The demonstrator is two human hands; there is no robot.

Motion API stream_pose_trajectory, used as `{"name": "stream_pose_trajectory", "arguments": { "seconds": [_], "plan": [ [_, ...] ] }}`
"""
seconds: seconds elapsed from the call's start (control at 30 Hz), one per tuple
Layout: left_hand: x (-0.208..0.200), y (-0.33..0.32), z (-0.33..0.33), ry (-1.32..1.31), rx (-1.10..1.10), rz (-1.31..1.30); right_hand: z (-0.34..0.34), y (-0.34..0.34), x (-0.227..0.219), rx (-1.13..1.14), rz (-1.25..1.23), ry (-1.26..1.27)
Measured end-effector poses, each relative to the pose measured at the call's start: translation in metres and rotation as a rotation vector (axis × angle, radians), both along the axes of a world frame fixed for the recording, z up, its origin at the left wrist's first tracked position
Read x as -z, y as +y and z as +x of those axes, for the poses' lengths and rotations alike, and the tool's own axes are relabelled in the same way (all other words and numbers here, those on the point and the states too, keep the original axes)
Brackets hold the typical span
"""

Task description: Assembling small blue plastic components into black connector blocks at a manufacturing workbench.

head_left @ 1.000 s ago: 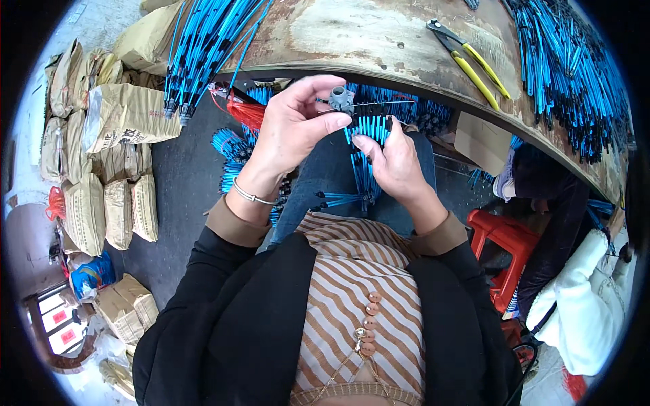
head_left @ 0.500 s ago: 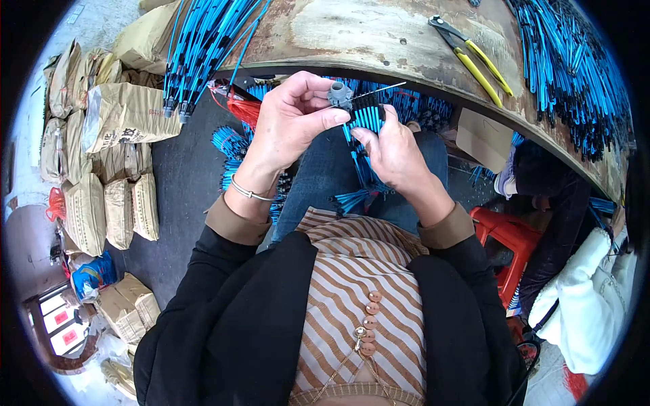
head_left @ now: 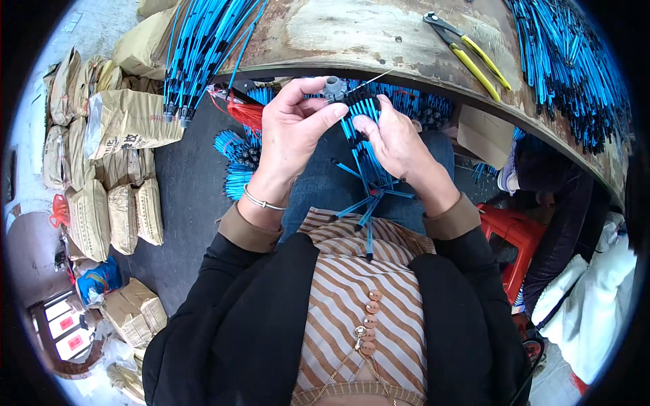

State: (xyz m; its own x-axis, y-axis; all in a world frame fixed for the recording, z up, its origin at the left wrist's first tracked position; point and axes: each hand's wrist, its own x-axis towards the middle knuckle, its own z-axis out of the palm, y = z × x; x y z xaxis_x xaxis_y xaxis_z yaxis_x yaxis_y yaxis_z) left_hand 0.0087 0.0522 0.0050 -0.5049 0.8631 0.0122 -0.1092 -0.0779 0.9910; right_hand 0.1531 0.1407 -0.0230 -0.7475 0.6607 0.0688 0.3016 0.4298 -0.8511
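Note:
My left hand (head_left: 291, 128) pinches a grey, round-mouthed plastic fitting (head_left: 334, 88) between thumb and fingers. A thin metal rod (head_left: 371, 80) runs from beside it up to the right. Closed round a bundle of blue sticks with black ends (head_left: 366, 152) is my right hand (head_left: 398, 141), just right of the fitting. The bundle's black upper ends are close to the rod; whether the rod passes through them I cannot tell. Its lower ends fan out over my lap.
A wooden table (head_left: 352, 34) arches ahead, bearing yellow-handled pliers (head_left: 474, 64) and a large pile of blue sticks (head_left: 569, 74). More sticks (head_left: 210, 54) overhang its left side. Paper sacks (head_left: 128, 122) stand at left. A red stool (head_left: 518, 230) and another person's legs (head_left: 565, 223) are at right.
The lower ends of the blue bundle have dropped and spread wider over my lap. The metal rod tilts up more steeply. Both hands keep their holds.

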Motion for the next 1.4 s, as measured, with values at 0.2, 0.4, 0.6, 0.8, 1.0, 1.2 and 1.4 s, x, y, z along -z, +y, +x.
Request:
{"name": "stream_pose_trajectory", "arguments": {
  "seconds": [0.2,0.4,0.6,0.8,1.0,1.2,1.4],
  "plan": [
    [0.008,-0.003,-0.010,-0.016,0.063,0.124,0.002,0.007,0.000,-0.097,-0.023,0.070],
    [0.004,-0.007,-0.014,-0.065,0.188,0.194,0.001,0.013,-0.003,-0.187,-0.060,0.112],
    [0.001,-0.009,-0.014,-0.005,0.139,0.107,-0.001,0.005,-0.002,-0.144,0.127,0.059],
    [-0.001,-0.008,-0.014,0.033,0.222,0.168,0.002,0.008,0.000,-0.176,0.134,0.066],
    [-0.001,-0.008,-0.026,0.008,0.299,0.159,0.006,0.019,-0.006,-0.339,-0.051,0.101],
    [0.001,-0.008,-0.035,0.115,0.457,0.248,0.004,0.026,-0.008,-0.495,-0.092,0.202],
    [-0.004,-0.010,-0.023,-0.041,0.313,0.147,0.004,0.019,-0.009,-0.379,-0.001,0.223]
  ]
}}
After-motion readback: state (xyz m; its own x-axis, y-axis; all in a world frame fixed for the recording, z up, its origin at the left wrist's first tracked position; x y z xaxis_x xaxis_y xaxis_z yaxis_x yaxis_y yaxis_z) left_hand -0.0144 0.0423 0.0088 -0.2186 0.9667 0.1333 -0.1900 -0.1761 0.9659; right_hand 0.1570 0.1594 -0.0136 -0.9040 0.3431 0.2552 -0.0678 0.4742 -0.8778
